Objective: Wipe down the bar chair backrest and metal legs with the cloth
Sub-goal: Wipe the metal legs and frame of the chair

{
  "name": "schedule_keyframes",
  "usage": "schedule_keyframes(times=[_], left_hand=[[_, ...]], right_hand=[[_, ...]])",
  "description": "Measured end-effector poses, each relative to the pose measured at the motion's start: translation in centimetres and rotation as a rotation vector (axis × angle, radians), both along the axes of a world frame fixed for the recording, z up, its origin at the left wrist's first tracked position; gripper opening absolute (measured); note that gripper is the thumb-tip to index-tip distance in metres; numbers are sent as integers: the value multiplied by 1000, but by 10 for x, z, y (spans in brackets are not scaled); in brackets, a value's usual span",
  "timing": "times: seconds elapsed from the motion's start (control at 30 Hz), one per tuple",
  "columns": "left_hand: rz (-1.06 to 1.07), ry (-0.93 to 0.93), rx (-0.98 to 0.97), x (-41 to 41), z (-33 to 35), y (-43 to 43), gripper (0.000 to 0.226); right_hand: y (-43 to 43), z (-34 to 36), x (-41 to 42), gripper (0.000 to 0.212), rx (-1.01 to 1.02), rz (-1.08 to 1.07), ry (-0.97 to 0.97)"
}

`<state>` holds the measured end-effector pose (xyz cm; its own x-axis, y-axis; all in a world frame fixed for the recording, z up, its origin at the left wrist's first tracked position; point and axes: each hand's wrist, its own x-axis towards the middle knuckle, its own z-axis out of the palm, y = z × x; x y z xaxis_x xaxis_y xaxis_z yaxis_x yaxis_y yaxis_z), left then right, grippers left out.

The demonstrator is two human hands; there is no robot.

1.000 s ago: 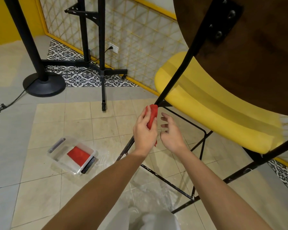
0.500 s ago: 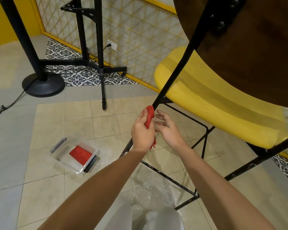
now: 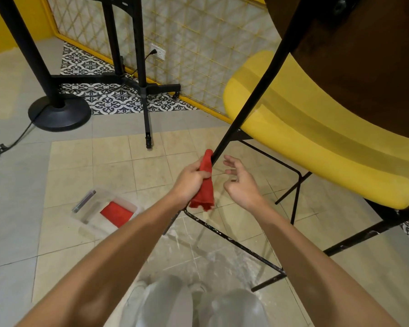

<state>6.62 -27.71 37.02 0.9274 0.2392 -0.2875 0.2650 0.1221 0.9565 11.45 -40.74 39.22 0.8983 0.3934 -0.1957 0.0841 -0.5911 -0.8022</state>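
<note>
Left hand (image 3: 189, 182) grips red cloth (image 3: 204, 192) against the black chair leg (image 3: 246, 109) | right hand (image 3: 242, 185) loose, empty, just beside | leg slants up-right from the cloth, left hand nearer.

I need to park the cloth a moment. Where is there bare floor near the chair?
Bare tiles lie between the clear tray and the stand's foot, left of the left hand. Grey floor between the tray and the round base is free too. Under the yellow seat black bars crowd it.
</note>
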Motion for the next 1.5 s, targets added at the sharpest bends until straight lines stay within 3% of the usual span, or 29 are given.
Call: schedule_keyframes(times=[0.2,0.33,0.5,0.67,0.83,0.9,1.03,1.17,1.4,1.5], left_hand=[[-9,31,323,3,-22,-7,57],[65,55,460,3,-27,-7,49],[158,-237,473,6,-11,-6,46],[176,-204,437,16,-9,-12,44],[43,-162,538,17,-5,4,38],[100,-164,508,14,0,6,40],[244,-292,340,15,22,-5,30],[138,-419,465,22,30,-21,42],[51,-149,738,21,-2,-12,38],[36,-157,791,15,5,-6,37]], right_hand=[[9,-6,-4,75,-27,12,-20],[5,-6,-4,74,-35,24,-29],[-5,-7,5,71,-21,-28,-52],[-2,-7,2,72,-31,2,-57],[-1,-2,1,73,-40,-3,-68],[-1,4,0,72,-31,0,-80],[-5,16,0,67,-1,-9,-114],[-10,24,1,66,-7,-26,-135],[-22,37,-2,67,-53,3,-137],[-22,41,-3,67,-60,3,-134]])
